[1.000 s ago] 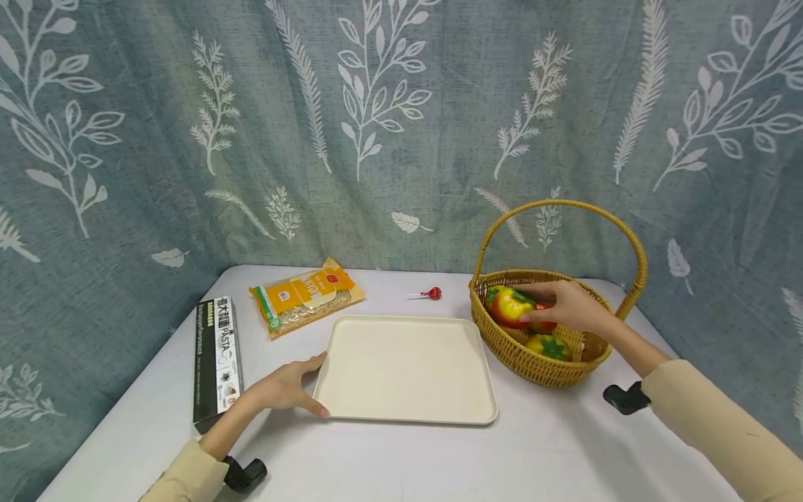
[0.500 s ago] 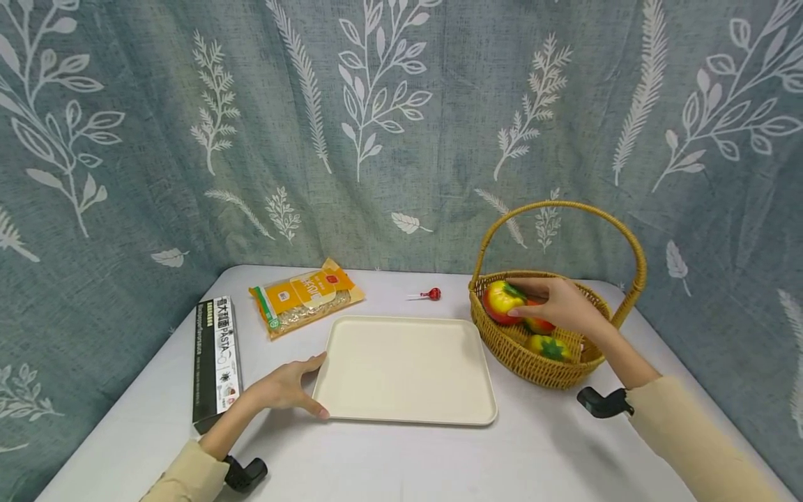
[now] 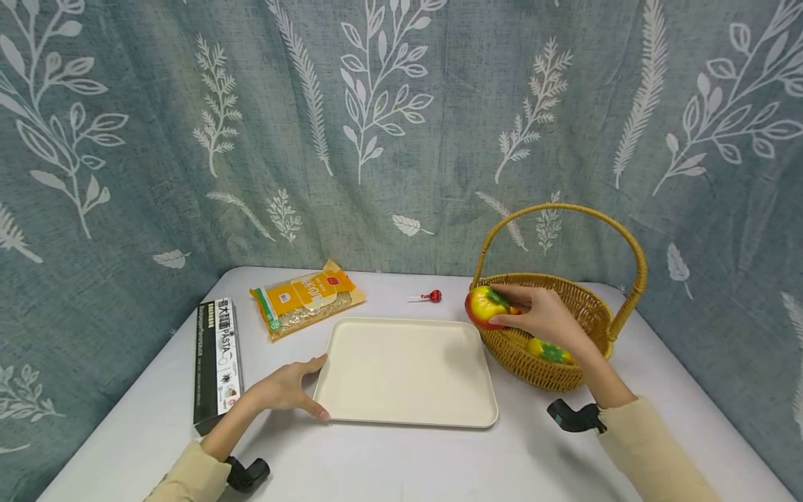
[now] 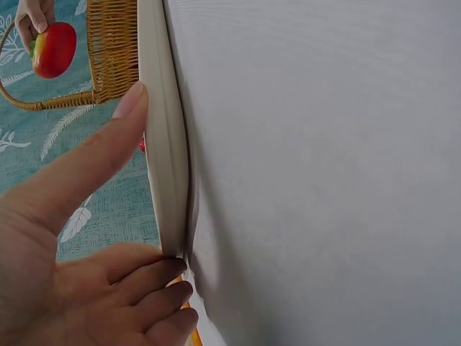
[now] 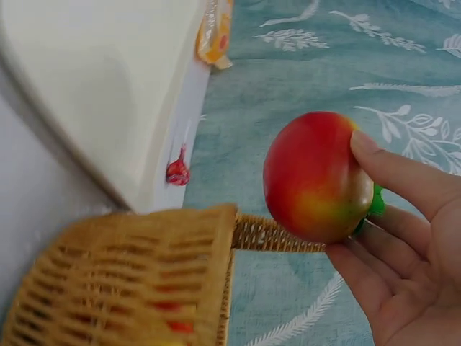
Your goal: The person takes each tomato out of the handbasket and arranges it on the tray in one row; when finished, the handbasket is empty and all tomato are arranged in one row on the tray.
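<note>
White worktop (image 3: pixel 408 460) | wicker basket (image 3: pixel 539 373) at 2 o'clock | cream tray (image 3: pixel 404 371) at dial centre | pasta box (image 3: pixel 217 362) at 9 | orange packet (image 3: pixel 307 298) at 10 | left hand (image 3: pixel 285 385) released, spread against tray's 9 o'clock edge | right hand (image 3: pixel 547 317) grasping red-yellow fruit (image 3: pixel 483 307) aloft, basket's 10 o'clock side | lollipop (image 3: pixel 434 296) near 12

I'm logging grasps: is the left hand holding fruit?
No, the right hand holds the red-and-yellow fruit, while the left hand touches the cream tray.

Pasta box (image 3: pixel 216 362) lying left on white table (image 3: pixel 401 460); orange bag (image 3: pixel 307 300), red lollipop (image 3: pixel 433 296) towards back; leaf-patterned curtain (image 3: pixel 452 139) behind.
</note>
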Action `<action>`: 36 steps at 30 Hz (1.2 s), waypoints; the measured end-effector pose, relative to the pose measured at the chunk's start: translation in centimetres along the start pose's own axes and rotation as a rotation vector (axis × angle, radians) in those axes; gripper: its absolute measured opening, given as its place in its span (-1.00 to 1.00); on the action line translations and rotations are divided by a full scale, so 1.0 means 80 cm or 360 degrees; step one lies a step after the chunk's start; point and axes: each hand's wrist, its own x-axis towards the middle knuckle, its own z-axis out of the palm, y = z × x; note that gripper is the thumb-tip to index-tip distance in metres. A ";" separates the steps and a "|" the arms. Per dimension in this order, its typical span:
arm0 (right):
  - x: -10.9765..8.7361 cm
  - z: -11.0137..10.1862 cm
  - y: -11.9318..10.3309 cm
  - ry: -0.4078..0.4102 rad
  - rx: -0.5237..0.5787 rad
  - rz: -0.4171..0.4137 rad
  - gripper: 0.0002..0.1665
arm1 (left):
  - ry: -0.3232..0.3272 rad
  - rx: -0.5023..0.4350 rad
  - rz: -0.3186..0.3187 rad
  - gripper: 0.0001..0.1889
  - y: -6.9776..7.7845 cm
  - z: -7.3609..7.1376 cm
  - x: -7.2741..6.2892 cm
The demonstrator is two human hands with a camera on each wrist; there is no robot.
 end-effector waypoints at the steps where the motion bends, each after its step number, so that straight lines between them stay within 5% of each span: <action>1: -0.001 0.002 -0.003 0.0011 0.0001 -0.0002 -0.26 | -0.0001 0.0006 0.0005 0.18 0.000 0.000 0.000; 10: 0.003 0.024 -0.025 0.0042 0.0056 0.0020 -0.28 | -0.0014 0.0048 0.0006 0.18 0.001 -0.001 0.001; 23: 0.022 0.071 -0.051 -0.0078 0.0245 -0.0002 -0.27 | -0.0025 0.0030 -0.0011 0.18 0.002 0.000 0.002; 36: 0.036 0.113 -0.067 -0.0122 0.0259 -0.0122 -0.31 | -0.0016 0.0016 -0.0026 0.17 0.000 0.000 0.001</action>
